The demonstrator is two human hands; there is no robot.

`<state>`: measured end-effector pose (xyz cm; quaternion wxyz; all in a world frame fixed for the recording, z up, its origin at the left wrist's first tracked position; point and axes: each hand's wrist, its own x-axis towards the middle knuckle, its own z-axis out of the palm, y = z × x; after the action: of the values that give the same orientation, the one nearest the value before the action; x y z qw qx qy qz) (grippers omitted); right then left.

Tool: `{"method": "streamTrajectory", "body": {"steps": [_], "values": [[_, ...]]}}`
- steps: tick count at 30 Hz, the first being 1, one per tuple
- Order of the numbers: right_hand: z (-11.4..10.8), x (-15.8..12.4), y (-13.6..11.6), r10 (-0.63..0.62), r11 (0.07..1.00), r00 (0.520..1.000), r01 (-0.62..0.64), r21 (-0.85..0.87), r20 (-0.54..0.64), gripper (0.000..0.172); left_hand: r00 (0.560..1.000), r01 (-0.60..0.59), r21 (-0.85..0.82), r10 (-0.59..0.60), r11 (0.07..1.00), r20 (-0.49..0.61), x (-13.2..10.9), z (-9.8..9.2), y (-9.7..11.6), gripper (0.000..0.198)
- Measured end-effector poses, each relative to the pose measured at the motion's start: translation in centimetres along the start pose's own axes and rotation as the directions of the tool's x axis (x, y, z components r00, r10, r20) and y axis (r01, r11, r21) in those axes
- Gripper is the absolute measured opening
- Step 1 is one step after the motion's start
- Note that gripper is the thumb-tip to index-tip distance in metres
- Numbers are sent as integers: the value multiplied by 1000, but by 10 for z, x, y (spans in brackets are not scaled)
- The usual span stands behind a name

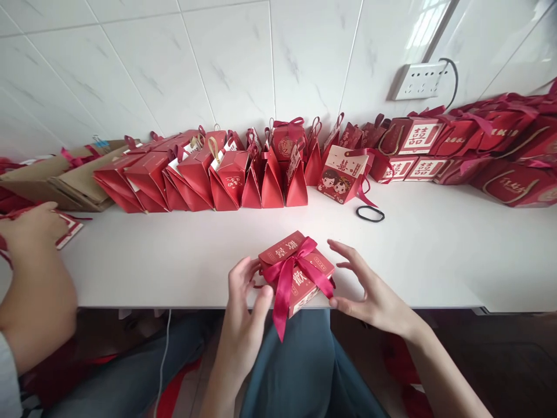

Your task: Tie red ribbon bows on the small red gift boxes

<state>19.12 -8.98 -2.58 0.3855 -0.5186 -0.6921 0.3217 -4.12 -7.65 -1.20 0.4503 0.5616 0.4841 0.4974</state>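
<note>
White marble-patterned wall tiles [235, 64] rise behind a long, smooth white worktop [152, 261], and along the wall stands a row of red, tapered paper gift boxes [228, 174], with ribbon-tied red cartons [422, 139] stacked at the right. Near the front edge, between the person's hands, is a flat red rectangular paper box [282, 247] tied with a glossy magenta satin ribbon [300, 258]. Most of the work on it looks done: its top appears closed, and the ribbon is already crossed over it and tied in a bow. What may be left is some neatening of the bow, and the box lies well apart from the others, not yet set among them. Its printed face carries large pale characters and small framed lettering, with a patterned side showing below; it sits at a slant, its lower corner overlapping the worktop's edge, and one long ribbon tail hangs past that corner. The left hand [243, 319] curls around the box's left end, though I cannot tell how firmly it grips. The right hand [374, 299] is spread wide at the other end, its thumb at the ribbon's other tail, touching or just beside it. At far left, a co-worker's hand [32, 232] is beside a red-and-white item [69, 229].
</note>
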Motion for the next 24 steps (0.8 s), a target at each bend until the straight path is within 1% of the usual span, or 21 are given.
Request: {"method": "streamTrajectory", "body": {"steps": [1, 3, 5, 6, 7, 8, 9, 10, 11, 12, 14, 16, 19, 22, 24], "values": [[-1, 3, 0, -22, 1000, 999, 21, 20, 46, 82, 999, 6, -29, -5, 1000, 31, 1, 3, 1, 53], [-3, 7, -2, -47, 996, 992, 38, 79, 121, 81, 995, 25, -88, -16, 996, 99, 7, 6, 1, 57], [-6, 5, -8, -46, 991, 986, 25, 132, 160, 72, 988, 60, -122, -41, 991, 147, 14, 5, 0, 59], [-8, 3, -11, -38, 990, 986, 15, 143, 163, 63, 989, 70, -115, -54, 991, 140, 17, 4, 0, 59], [-9, 0, -14, -23, 991, 989, 3, 134, 146, 56, 993, 72, -92, -62, 993, 103, 19, 2, -1, 57], [-9, -3, -16, 1, 994, 993, -13, 104, 114, 50, 997, 69, -57, -67, 996, 41, 21, -1, -1, 55], [-9, -5, -18, 26, 998, 997, -31, 57, 74, 46, 997, 72, -13, -72, 997, -27, 21, -3, -1, 51], [-9, -7, -18, 49, 999, 998, -49, 4, 31, 46, 993, 86, 35, -83, 996, -86, 20, -6, 0, 47], [-7, -8, -18, 62, 997, 998, -62, -44, -3, 53, 987, 107, 79, -96, 991, -126, 19, -8, 1, 44], [-5, -7, -17, 69, 995, 997, -70, -74, -18, 64, 983, 122, 112, -105, 986, -148, 17, -9, 2, 40], [0, -3, -14, 50, 996, 999, -49, -73, 13, 85, 984, 114, 143, -92, 983, -153, 12, -11, 7, 36], [6, 5, -11, 2, 1000, 999, -2, -13, 54, 96, 988, 74, 144, -53, 987, -145, 6, -11, 14, 33], [13, 15, -10, -62, 994, 995, 53, 101, 83, 105, 994, 36, 143, -21, 989, -103, -5, -8, 22, 27], [18, 20, -11, -95, 983, 992, 79, 164, 89, 105, 998, 8, 155, 2, 988, -62, -18, -6, 23, 25], [21, 20, -11, -84, 981, 994, 71, 178, 68, 104, 999, -18, 198, 28, 980, -46, -25, -4, 19, 26]]}}
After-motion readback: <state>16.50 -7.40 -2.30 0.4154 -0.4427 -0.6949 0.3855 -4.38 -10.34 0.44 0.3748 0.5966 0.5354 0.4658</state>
